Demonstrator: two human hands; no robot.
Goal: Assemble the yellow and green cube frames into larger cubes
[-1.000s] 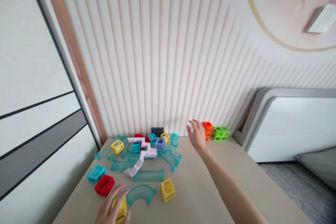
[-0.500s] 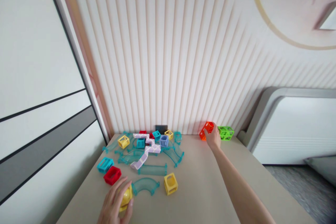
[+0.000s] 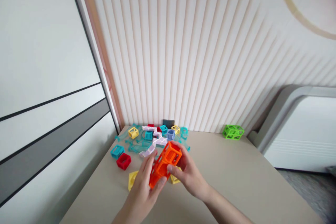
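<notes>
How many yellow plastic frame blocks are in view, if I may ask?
4 yellow blocks: one back left, one back centre, one partly behind the left hand, one partly behind the right hand; others may be hidden.

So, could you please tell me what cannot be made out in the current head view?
All in the head view:
- Orange block: lower end partly covered by the left hand.
- Nearer right yellow block: partly hidden by the right hand.
- Black item by the wall: too small to identify.
- Headboard: cut off by the right edge.
</notes>
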